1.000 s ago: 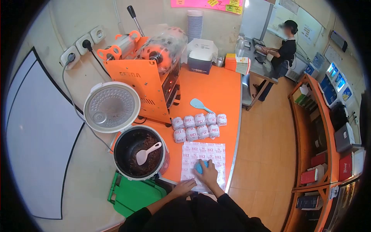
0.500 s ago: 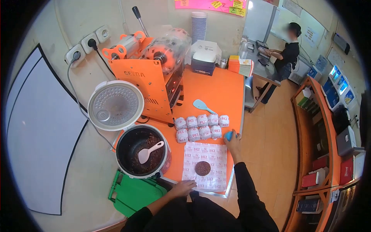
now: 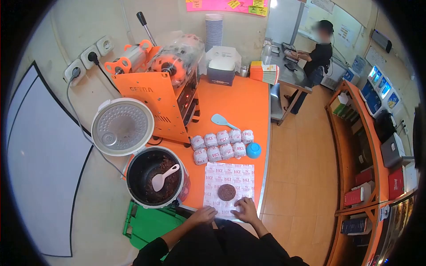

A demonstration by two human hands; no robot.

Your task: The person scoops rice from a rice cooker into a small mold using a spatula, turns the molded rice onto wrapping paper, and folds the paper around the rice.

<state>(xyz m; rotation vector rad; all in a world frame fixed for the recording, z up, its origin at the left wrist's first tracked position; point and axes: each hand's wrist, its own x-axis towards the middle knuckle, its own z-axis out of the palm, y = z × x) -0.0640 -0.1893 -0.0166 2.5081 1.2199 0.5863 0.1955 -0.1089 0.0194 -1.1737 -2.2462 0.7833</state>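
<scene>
On the orange table lies a printed wrapping paper sheet (image 3: 215, 179), with a flat round patty of dark rice (image 3: 226, 192) on its nearer half. My left hand (image 3: 205, 214) has its fingers closed at the sheet's near left corner. Across from it, my right hand (image 3: 246, 210) rests over the near right part of the paper, thumb and fingers apart. Beyond the sheet stand two rows of wrapped rice portions (image 3: 226, 151). A small blue bowl (image 3: 253, 150) sits at the right end of the nearer row.
To the left stands an open rice cooker (image 3: 131, 185) holding dark rice and a pink paddle (image 3: 164, 178). A light blue spatula (image 3: 224, 120) lies behind the wrapped portions. An orange sealing machine (image 3: 151, 104) is at the back left. A co-worker (image 3: 317, 57) stands at a far metal table.
My right hand has let go of the blue bowl beside the wrapped portions and come back to the paper's near right side. My left hand stays near the left corner.
</scene>
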